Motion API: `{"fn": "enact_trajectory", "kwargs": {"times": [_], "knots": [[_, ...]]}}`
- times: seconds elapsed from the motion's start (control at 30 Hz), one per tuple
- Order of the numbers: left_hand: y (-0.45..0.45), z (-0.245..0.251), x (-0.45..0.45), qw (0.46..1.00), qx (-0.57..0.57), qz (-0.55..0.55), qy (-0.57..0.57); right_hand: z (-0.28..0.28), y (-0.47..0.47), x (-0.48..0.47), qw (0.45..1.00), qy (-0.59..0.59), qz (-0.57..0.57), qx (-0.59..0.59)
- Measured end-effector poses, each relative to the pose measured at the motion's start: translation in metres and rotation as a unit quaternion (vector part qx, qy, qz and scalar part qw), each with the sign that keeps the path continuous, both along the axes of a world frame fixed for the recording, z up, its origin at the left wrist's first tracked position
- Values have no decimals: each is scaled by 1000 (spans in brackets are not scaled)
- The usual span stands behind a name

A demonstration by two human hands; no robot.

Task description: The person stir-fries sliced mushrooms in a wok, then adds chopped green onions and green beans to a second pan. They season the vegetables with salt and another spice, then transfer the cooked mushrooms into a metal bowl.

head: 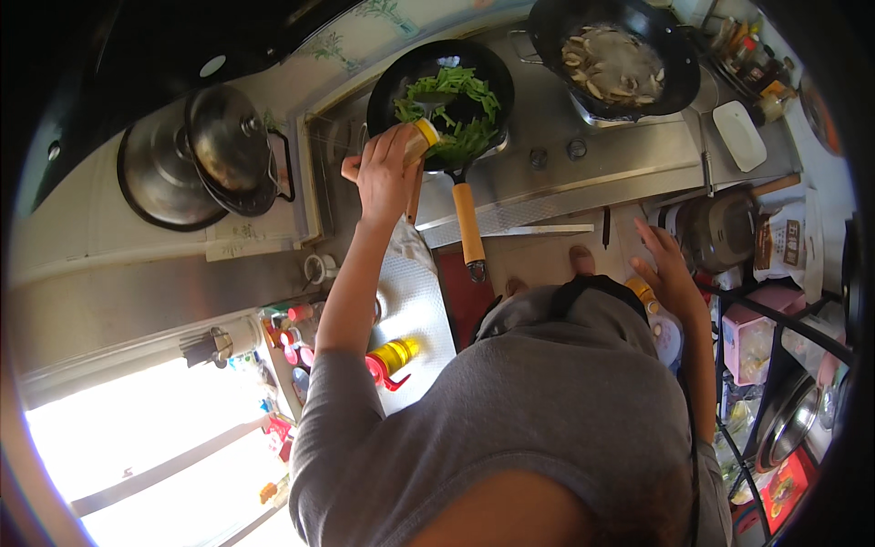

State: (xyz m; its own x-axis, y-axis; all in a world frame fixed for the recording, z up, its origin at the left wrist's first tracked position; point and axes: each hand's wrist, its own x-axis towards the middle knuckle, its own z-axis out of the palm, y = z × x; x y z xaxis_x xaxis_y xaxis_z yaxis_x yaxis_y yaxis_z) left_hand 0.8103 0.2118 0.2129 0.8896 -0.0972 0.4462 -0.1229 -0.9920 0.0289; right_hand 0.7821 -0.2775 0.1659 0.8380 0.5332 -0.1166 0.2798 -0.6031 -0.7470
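Observation:
My left hand (pixel 384 174) grips a small shaker jar with a yellow top (pixel 425 133), tilted above the left black wok (pixel 383 89). Chopped green vegetables (pixel 472 85) lie in that wok. A spatula (pixel 435 99) rests among them, its wooden shaft partly behind my hand. The wok's wooden handle (pixel 467 219) points toward me over the counter's front edge. My right hand (pixel 662 256) hangs at my right side with fingers apart and nothing in it. Whether anything is falling from the jar cannot be made out.
A second wok (pixel 547 41) holds sliced food in steaming liquid on the right burner. Lidded metal pots (pixel 164 171) stand at left. An oil bottle (pixel 393 355) with a red top is on the left side counter. A black rack (pixel 765 311) stands at right, near my right arm.

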Motion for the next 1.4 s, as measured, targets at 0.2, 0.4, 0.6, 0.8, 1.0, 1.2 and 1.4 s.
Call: {"fn": "enact_trajectory", "kwargs": {"times": [0.2, 0.4, 0.6, 0.8, 1.0, 1.2, 1.4], "knots": [[-4, 4, -1, 999, -32, 18, -11, 0, -5, -2, 999, -13, 5, -29], [-14, 0, -11, 789, -613, -14, -35, 1, 1, 3, 999, -12, 28, -16], [-26, 11, -43, 523, -826, -93, -189, -10, 13, 19, 996, 41, 77, -26], [-5, 50, -163, 603, -754, 64, -252, -32, 34, 45, 974, 76, 178, -118], [48, 86, -323, 716, -505, 312, -367, -37, 69, 59, 948, 84, 233, -201], [146, 10, -449, 718, -379, 499, -305, -60, 110, 59, 920, 76, 318, -215], [206, -66, -422, 762, -331, 495, -253, -51, 135, 51, 904, 94, 340, -240]]}}
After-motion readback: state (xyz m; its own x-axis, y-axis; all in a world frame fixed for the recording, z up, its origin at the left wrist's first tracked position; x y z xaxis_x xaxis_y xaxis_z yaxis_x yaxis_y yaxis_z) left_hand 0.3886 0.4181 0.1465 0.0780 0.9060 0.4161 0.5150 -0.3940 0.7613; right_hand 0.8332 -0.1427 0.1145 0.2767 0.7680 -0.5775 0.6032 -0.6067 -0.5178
